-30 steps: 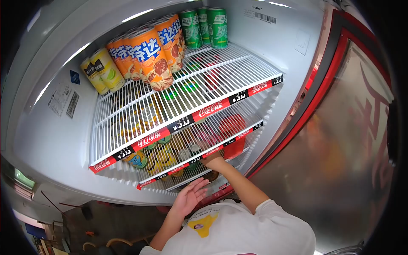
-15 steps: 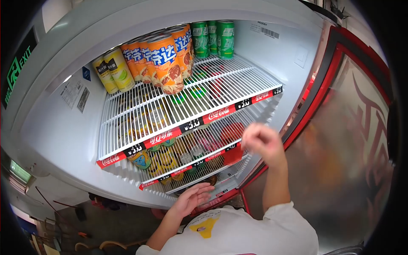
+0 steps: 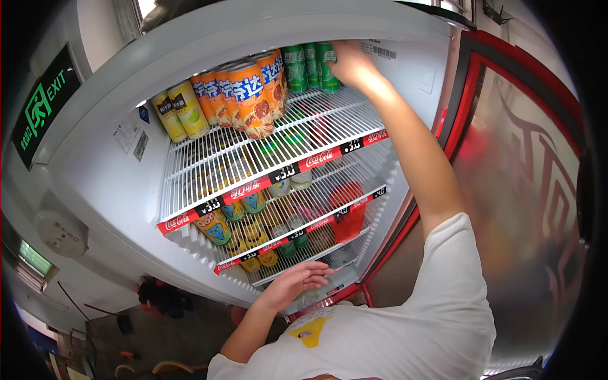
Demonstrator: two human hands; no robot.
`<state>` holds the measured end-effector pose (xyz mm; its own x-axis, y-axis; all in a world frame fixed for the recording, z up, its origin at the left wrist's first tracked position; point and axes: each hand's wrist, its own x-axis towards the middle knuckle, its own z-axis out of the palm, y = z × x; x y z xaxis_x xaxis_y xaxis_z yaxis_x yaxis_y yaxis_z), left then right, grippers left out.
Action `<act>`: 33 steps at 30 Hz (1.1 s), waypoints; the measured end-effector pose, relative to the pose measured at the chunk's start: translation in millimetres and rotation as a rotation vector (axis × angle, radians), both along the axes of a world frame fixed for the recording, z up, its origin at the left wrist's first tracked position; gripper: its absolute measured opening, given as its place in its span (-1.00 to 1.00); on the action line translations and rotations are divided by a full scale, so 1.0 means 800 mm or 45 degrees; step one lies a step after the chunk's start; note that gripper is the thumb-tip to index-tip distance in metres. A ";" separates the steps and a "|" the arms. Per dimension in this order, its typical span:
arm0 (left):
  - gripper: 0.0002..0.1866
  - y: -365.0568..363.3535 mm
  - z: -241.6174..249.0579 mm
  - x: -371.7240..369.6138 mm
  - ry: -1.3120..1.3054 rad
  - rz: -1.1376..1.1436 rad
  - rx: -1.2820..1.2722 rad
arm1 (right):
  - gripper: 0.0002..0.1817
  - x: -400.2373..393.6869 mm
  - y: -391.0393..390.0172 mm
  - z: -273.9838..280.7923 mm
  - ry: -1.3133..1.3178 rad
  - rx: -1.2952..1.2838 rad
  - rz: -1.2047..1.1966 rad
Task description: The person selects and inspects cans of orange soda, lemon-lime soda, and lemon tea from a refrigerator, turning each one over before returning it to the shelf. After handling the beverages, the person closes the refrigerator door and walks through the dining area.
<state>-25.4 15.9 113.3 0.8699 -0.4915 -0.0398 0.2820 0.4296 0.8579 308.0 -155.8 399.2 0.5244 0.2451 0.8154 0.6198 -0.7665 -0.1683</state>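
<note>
Right hand (image 3: 350, 62) is up at the back of the top shelf (image 3: 253, 161), fingers curled against the rightmost of the green cans (image 3: 310, 66); whether it fully grips a can or only touches it cannot be told, since the hand covers the contact. Left hand (image 3: 297, 282) hangs low, below the top shelf by the fridge's bottom front edge, palm up, fingers loosely spread, holding nothing.

Green cans stand upright in a tight row at the back right of the top shelf, just right of the orange cans (image 3: 250, 95); yellow cans (image 3: 180, 114) sit further left.

Handling, as a judgement: a full drinks can is rigid, moderately heavy for its size, smooth and likely cold and damp (slippery). Best taken round the mid-body with a full wrap; the thin wall dents if squeezed hard.

Room: the front half of the top shelf is bare wire, giving a lane to draw a can forward. Little headroom under the fridge ceiling above that shelf. Wire ribs may catch a can's base, and neighbouring cans touch, so a tilt could knock them. The open door (image 3: 525, 190) stands right of the shelf, beside the arm.
</note>
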 end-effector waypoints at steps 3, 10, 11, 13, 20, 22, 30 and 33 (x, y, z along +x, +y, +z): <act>-0.50 0.010 0.006 -0.010 -0.081 0.020 -0.030 | -0.46 0.006 0.001 -0.001 0.003 -0.036 -0.064; -0.47 0.028 -0.016 -0.033 -0.004 0.116 -0.038 | -0.50 -0.094 -0.069 -0.032 0.552 0.594 0.551; -0.48 0.029 -0.020 -0.034 0.032 0.131 -0.047 | -0.45 -0.098 -0.085 -0.047 0.691 0.885 0.834; -0.49 0.030 -0.022 -0.036 0.043 0.145 -0.048 | -0.39 -0.092 -0.101 -0.063 0.840 1.181 1.108; -0.52 0.028 -0.020 -0.031 0.061 0.138 -0.031 | -0.35 -0.077 -0.118 -0.085 0.778 1.675 1.452; -0.52 0.025 -0.018 -0.028 0.062 0.126 -0.021 | -0.35 -0.081 -0.117 -0.085 0.757 1.695 1.425; -0.51 0.021 -0.019 -0.023 0.079 0.111 -0.038 | -0.35 -0.085 -0.108 -0.086 0.596 1.742 1.396; -0.51 0.023 -0.020 -0.024 0.064 0.130 -0.040 | -0.35 -0.082 -0.107 -0.086 0.590 1.735 1.374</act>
